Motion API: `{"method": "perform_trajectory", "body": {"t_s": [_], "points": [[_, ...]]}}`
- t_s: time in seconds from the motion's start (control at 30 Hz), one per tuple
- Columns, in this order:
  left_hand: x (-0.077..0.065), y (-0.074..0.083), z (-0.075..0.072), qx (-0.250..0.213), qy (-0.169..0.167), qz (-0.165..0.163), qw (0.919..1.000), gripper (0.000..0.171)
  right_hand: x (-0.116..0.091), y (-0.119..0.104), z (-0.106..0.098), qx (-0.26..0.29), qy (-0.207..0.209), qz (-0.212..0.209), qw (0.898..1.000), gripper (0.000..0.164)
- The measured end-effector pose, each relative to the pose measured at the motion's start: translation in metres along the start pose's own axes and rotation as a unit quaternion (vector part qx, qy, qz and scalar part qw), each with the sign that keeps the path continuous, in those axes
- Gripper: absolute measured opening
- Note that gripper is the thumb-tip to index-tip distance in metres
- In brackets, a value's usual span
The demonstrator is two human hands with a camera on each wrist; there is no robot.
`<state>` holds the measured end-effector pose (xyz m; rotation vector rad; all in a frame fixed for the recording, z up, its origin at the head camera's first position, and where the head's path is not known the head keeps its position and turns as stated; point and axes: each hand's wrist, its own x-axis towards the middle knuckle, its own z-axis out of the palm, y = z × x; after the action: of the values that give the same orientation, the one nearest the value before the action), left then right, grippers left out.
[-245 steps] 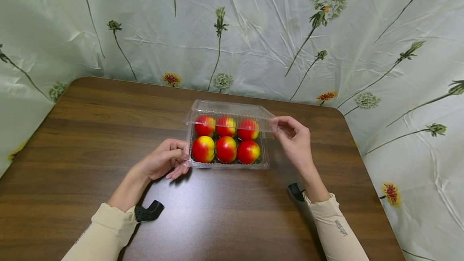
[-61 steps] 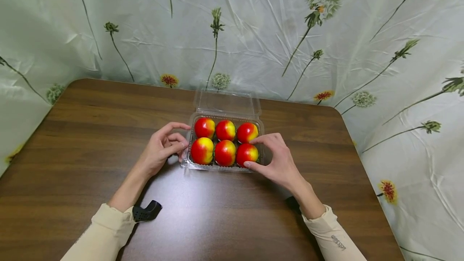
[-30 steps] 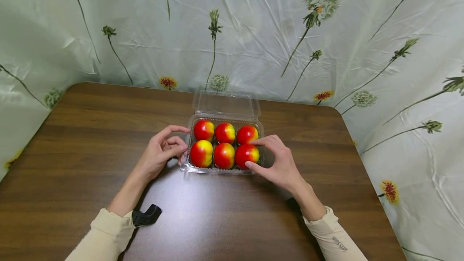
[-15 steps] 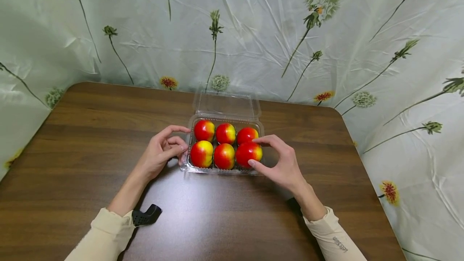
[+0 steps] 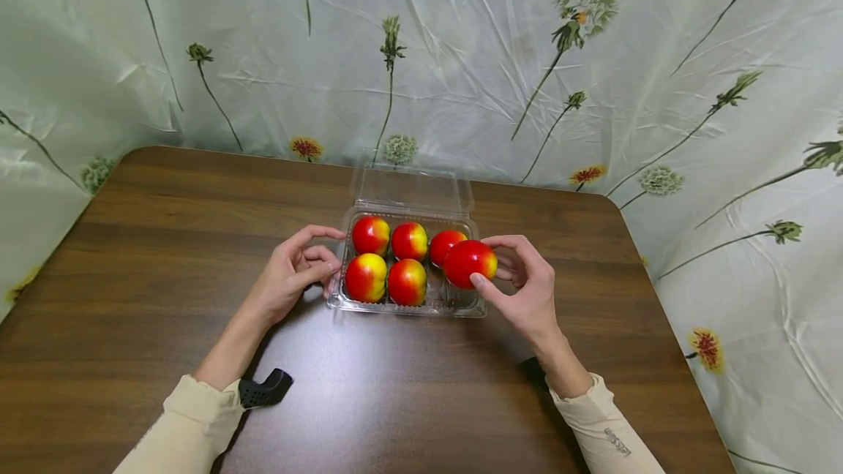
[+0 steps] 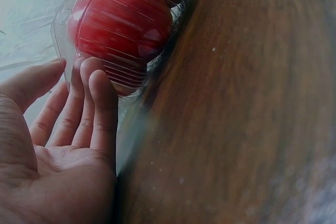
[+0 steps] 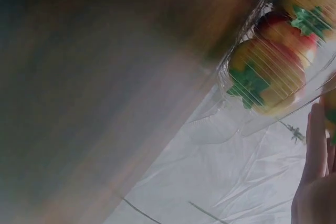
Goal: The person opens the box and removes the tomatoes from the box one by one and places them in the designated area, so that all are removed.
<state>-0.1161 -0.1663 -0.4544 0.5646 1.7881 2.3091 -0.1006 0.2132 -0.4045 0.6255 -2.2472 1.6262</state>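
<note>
A clear plastic clamshell box (image 5: pixel 395 307) lies on the table with its hinged lid (image 5: pixel 413 189) tipped back. My right hand (image 5: pixel 530 284) pinches a red-and-yellow round fruit (image 5: pixel 469 263) between thumb and fingers, above the box's right end; the front right pocket below shows bare. Three similar fruits stand in the back row, the right one (image 5: pixel 445 243) partly covered by the held fruit. Two more, including the left one (image 5: pixel 365 278), sit in front. Green leafy tops (image 7: pixel 249 85) show in the right wrist view. My left hand (image 6: pixel 68 150), fingers fairly straight, touches the box's left side.
The brown wooden table (image 5: pixel 369 401) extends around the box on all sides. Behind it hangs a pale flower-printed curtain (image 5: pixel 474 57), close to the table's back edge. A black wrist mount (image 5: pixel 266 388) sticks out from the left sleeve.
The lid has swung from partly raised to fully back. My right hand has gripped the front right fruit, lifted it from its pocket and shifted it right. My left hand stays at the box.
</note>
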Motion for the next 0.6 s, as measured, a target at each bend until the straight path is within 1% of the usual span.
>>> {"method": "perform_trajectory", "body": {"t_s": [0.23, 0.43, 0.6], "points": [[0.0006, -0.0013, -0.0001, -0.005, 0.000, 0.003, 1.0000, 0.041, 0.0020, 0.0012, -0.0022, 0.009, 0.045, 0.005, 0.999, 0.049], [0.0004, -0.0005, 0.0001, -0.008, -0.002, 0.001, 1.0000, 0.041, 0.0044, 0.0016, -0.0043, 0.033, 0.097, 0.006, 0.995, 0.048], [0.0002, -0.0005, 0.0001, -0.010, -0.001, 0.000, 0.9999, 0.041, 0.0058, 0.0034, -0.0069, 0.032, 0.119, 0.011, 0.992, 0.048]]}}
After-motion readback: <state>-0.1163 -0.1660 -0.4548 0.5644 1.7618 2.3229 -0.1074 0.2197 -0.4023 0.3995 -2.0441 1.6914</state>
